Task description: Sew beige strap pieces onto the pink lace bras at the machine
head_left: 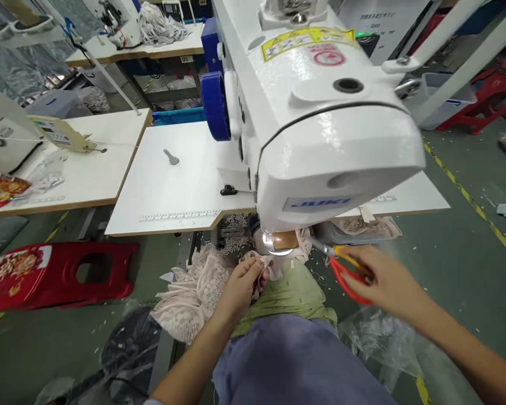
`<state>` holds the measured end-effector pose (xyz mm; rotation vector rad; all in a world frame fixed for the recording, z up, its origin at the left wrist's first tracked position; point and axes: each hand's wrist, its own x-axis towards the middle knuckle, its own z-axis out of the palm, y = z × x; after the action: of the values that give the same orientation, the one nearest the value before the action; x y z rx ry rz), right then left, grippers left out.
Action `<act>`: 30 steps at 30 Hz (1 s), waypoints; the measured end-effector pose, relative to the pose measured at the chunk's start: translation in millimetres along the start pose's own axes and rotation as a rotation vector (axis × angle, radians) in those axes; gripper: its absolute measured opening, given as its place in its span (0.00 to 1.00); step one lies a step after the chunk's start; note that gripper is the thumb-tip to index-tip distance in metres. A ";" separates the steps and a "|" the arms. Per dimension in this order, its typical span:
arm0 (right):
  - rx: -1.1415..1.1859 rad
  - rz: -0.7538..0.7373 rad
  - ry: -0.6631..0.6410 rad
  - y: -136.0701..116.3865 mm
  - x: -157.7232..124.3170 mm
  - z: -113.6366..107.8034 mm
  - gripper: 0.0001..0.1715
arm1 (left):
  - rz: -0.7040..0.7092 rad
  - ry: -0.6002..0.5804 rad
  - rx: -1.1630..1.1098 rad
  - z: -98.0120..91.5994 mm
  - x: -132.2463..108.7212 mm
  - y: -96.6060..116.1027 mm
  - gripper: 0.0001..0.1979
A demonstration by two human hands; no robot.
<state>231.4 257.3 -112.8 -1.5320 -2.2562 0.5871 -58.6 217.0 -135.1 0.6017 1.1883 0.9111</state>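
Observation:
My left hand is closed on a pale pink piece of fabric below the sewing machine head. In my right hand is a pair of scissors with orange and red handles, its blades pointing left toward the machine. The fingers are in the handle loops. A pile of pale pink lace bras lies to the left of my left hand. Beneath the hands, a green cloth covers my lap. The machine head hides part of the fabric.
A white machine table with a printed ruler holds a small grey tool. A red stool stands on the floor at left. Lace pieces fill a tray right of the machine. Plastic bags lie at lower right.

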 end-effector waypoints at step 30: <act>0.247 0.012 -0.240 -46.1 -33.2 49.2 0.19 | -0.020 0.030 -0.048 -0.4 0.7 -10.8 0.22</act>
<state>182.0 204.2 -132.7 -1.4171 -2.2406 1.0602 -55.9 211.9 -144.2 0.5383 1.1937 0.9315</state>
